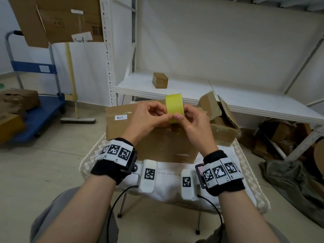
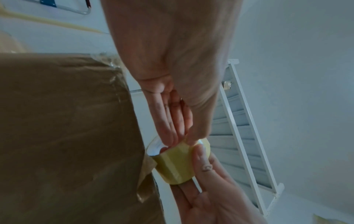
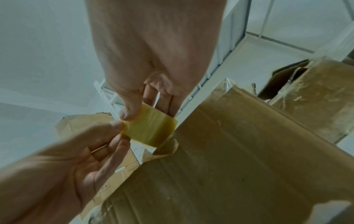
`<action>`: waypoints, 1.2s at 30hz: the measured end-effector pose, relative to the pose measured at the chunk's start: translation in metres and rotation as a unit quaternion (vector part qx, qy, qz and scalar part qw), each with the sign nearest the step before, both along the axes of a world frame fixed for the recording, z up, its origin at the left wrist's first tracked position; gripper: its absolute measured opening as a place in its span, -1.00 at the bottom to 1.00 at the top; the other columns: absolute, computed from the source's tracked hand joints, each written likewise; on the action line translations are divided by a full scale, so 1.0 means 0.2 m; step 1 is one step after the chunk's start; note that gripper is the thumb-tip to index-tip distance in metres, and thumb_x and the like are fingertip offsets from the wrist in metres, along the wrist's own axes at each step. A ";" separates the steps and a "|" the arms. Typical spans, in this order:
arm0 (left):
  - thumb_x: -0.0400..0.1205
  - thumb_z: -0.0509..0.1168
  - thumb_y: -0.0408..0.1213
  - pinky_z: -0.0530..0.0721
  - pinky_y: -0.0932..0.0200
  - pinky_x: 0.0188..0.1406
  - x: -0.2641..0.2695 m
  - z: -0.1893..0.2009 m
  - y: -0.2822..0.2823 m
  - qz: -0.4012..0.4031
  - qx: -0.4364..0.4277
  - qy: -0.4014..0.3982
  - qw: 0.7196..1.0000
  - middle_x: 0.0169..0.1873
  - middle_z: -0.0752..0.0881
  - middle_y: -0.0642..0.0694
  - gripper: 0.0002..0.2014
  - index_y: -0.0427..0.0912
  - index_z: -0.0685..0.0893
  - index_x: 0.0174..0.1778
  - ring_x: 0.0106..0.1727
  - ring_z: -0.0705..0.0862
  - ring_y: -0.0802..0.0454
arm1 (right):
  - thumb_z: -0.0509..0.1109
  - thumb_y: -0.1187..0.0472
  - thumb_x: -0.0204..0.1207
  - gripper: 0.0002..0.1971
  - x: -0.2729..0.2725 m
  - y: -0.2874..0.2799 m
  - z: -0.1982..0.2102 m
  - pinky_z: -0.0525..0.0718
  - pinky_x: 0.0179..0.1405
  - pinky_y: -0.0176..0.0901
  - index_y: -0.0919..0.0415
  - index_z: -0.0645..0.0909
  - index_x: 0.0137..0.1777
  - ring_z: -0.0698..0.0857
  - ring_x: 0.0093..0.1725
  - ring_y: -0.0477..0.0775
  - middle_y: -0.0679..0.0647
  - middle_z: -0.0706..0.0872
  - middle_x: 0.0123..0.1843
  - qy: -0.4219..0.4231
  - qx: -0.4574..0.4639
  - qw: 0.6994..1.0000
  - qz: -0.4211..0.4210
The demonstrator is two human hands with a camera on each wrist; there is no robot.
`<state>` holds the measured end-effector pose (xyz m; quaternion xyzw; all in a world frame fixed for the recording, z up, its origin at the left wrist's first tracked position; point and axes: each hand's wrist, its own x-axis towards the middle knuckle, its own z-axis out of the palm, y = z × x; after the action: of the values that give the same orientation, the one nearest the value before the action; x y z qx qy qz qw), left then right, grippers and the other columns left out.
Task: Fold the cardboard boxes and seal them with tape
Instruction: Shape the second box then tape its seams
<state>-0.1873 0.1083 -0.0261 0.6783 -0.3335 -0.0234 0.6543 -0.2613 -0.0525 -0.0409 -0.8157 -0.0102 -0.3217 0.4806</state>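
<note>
A yellow tape roll [image 1: 174, 107] is held upright between both hands, above a brown cardboard box [image 1: 157, 146] that lies on a white-clothed stand [image 1: 168, 188]. My left hand [image 1: 163, 115] pinches the roll's near left edge, and in the left wrist view its fingers [image 2: 168, 128] reach into the core of the roll [image 2: 176, 163]. My right hand [image 1: 180, 119] grips the roll from the right, thumb on the outer face of the roll [image 3: 151, 130]. The box [image 2: 67, 136] [image 3: 239, 159] carries old clear tape on its edges. I cannot see a loose tape end.
A crumpled open box [image 1: 220, 120] sits just right of the main box. A small closed box [image 1: 160, 80] stands on the white shelf [image 1: 192, 92] behind. A blue trolley [image 1: 43, 116] with boxes and a broom [image 1: 77, 120] are on the left; more cardboard lies under the shelf at right.
</note>
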 end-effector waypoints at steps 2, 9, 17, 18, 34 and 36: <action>0.53 0.52 -0.49 0.84 0.13 -0.20 0.00 0.01 0.00 -0.006 -0.011 0.021 1.000 -0.20 0.77 -0.49 -0.83 -0.51 0.74 -0.04 -0.27 0.80 -0.11 | 0.48 0.22 0.63 -0.87 0.00 0.00 0.00 0.76 0.15 0.27 0.20 0.74 0.12 0.81 0.09 0.03 0.03 0.85 0.04 -0.001 0.006 1.000 0.000; 0.51 0.56 -0.41 0.86 -0.02 -0.16 0.00 0.00 -0.02 0.061 -0.049 0.031 0.996 -0.28 0.85 -0.18 -0.92 -0.28 0.85 -0.11 -0.22 0.85 -0.14 | 0.56 0.22 0.56 -0.86 0.00 0.03 -0.01 0.77 0.06 0.26 0.30 0.71 -0.05 0.83 -0.02 0.07 0.07 0.85 -0.07 -0.028 0.036 0.999 -0.022; 0.53 0.51 -0.50 0.86 -0.01 -0.14 0.02 -0.01 0.00 0.037 -0.036 0.054 0.997 -0.31 0.84 -0.25 -0.92 -0.42 0.81 -0.10 -0.25 0.85 -0.15 | 0.56 0.28 0.56 -0.89 -0.01 0.04 -0.02 0.81 0.09 0.11 0.32 0.70 -0.03 0.84 -0.01 0.03 0.08 0.87 -0.04 -0.012 0.045 0.999 -0.001; 0.53 0.51 -0.50 0.86 0.00 -0.15 0.02 -0.01 0.00 0.035 -0.035 0.054 0.997 -0.32 0.83 -0.26 -0.93 -0.42 0.81 -0.11 -0.27 0.84 -0.13 | 0.55 0.28 0.56 -0.89 -0.01 0.03 -0.02 0.80 0.10 0.12 0.30 0.70 -0.03 0.84 0.00 0.03 0.07 0.87 -0.03 -0.010 0.046 0.999 0.001; 0.53 0.53 -0.40 0.83 0.15 -0.14 0.00 0.00 0.00 0.000 -0.025 0.036 0.999 -0.16 0.84 -0.25 -0.85 -0.34 0.80 -0.01 -0.14 0.84 -0.06 | 0.56 0.22 0.56 -0.84 -0.01 0.00 -0.02 0.78 0.12 0.25 0.32 0.72 0.01 0.84 0.03 0.08 0.12 0.86 -0.02 -0.010 0.058 0.998 -0.009; 0.51 0.55 -0.41 0.80 0.23 -0.18 0.00 0.01 0.01 0.003 -0.027 0.039 0.999 -0.14 0.84 -0.23 -0.80 -0.39 0.80 0.01 -0.15 0.84 -0.02 | 0.57 0.20 0.55 -0.83 0.00 0.01 -0.02 0.80 0.10 0.22 0.30 0.72 0.00 0.85 0.02 0.05 0.09 0.86 -0.02 -0.004 0.051 0.999 -0.007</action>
<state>-0.1873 0.1104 -0.0247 0.6597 -0.3063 -0.0389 0.6852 -0.2620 -0.0508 -0.0442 -0.7887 0.0102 -0.3285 0.5196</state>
